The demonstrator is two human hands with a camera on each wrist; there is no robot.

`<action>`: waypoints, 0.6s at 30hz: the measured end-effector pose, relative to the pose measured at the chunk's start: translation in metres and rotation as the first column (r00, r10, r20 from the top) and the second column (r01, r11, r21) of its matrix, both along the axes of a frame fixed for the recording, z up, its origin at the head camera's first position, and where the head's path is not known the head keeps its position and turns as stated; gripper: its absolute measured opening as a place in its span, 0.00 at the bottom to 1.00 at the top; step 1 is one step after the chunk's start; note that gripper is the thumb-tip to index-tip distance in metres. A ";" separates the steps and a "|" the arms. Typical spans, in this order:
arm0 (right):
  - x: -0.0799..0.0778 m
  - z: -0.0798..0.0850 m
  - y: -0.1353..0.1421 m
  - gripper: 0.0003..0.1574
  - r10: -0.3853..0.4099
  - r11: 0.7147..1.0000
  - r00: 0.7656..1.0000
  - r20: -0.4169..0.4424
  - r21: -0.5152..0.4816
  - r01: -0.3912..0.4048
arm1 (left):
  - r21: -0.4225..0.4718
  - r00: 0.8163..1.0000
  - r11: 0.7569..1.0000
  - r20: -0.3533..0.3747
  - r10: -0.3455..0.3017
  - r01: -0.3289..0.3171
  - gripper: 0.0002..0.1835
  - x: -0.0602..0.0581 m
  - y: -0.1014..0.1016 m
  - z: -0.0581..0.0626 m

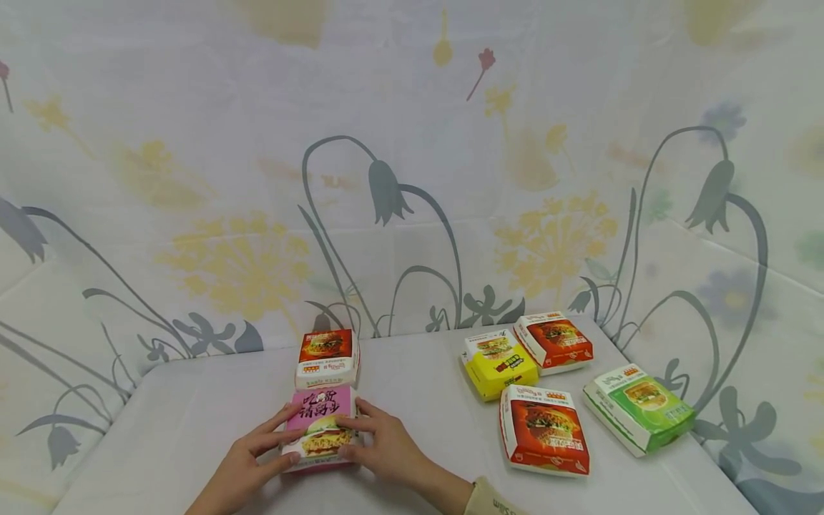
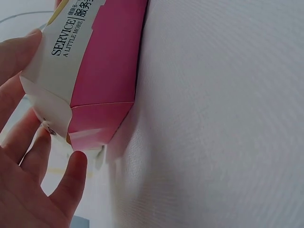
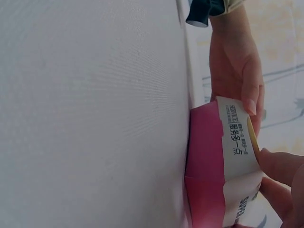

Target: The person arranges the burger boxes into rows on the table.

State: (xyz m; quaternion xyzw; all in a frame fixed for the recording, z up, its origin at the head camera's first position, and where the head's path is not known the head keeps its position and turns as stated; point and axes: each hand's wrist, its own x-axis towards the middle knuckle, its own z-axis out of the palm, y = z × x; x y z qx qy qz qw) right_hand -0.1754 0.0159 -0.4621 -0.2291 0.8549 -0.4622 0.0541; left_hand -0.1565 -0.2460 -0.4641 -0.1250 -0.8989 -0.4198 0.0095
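Note:
A pink and white burger box [image 1: 321,422] lies in front of me at the left middle of the table, its printed lid facing up. My left hand [image 1: 247,458] spreads its fingers along the left side and top edge. In the left wrist view, the left thumb [image 2: 19,53] touches the white lid flap and the lower fingers stand apart from the pink base. From the right, my right hand [image 1: 389,443] lays its fingertips on the lid. The right thumb [image 3: 280,166] rests at the lid's front edge in the right wrist view.
Directly behind the pink box stands a red and white burger box [image 1: 327,357]. On the right are a yellow box [image 1: 501,368], two more red ones, the nearer red box [image 1: 546,433] and farther red box [image 1: 555,342], and a green box [image 1: 640,408]. A flowered cloth [image 1: 412,179] hangs behind.

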 end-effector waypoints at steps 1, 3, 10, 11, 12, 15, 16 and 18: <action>0.000 0.000 0.000 0.27 0.001 1.000 1.000 0.006 0.002 -0.001 | -0.007 1.000 1.000 -0.007 0.003 -0.004 0.18 0.000 0.000 0.000; 0.000 0.001 0.001 0.27 0.003 1.000 1.000 0.021 0.005 -0.003 | -0.016 1.000 1.000 -0.015 0.006 -0.006 0.18 0.001 0.000 -0.001; -0.005 0.004 0.006 0.25 0.021 0.999 1.000 0.023 0.035 -0.021 | 0.009 1.000 1.000 0.011 0.000 0.000 0.18 0.000 0.000 0.000; -0.006 0.005 0.006 0.24 0.022 0.999 0.999 0.026 0.039 -0.023 | 0.018 1.000 1.000 0.019 -0.002 0.001 0.17 0.000 0.000 0.000; -0.007 0.006 0.007 0.24 0.024 0.999 0.999 0.033 0.040 -0.025 | 0.026 1.000 1.000 0.027 -0.004 0.004 0.17 -0.001 0.000 0.001; -0.010 0.009 0.009 0.23 0.029 0.999 0.998 0.048 0.035 -0.031 | 0.036 0.999 0.999 0.038 -0.011 0.009 0.18 -0.001 -0.001 0.001; -0.012 0.010 0.010 0.22 0.029 0.999 0.998 0.055 0.028 -0.031 | 0.035 0.999 0.999 0.040 -0.011 0.010 0.18 -0.002 -0.001 0.001; -0.013 0.013 0.012 0.22 0.034 0.999 0.998 0.061 0.007 -0.034 | 0.030 0.999 0.999 0.042 -0.012 0.011 0.18 -0.002 -0.001 0.001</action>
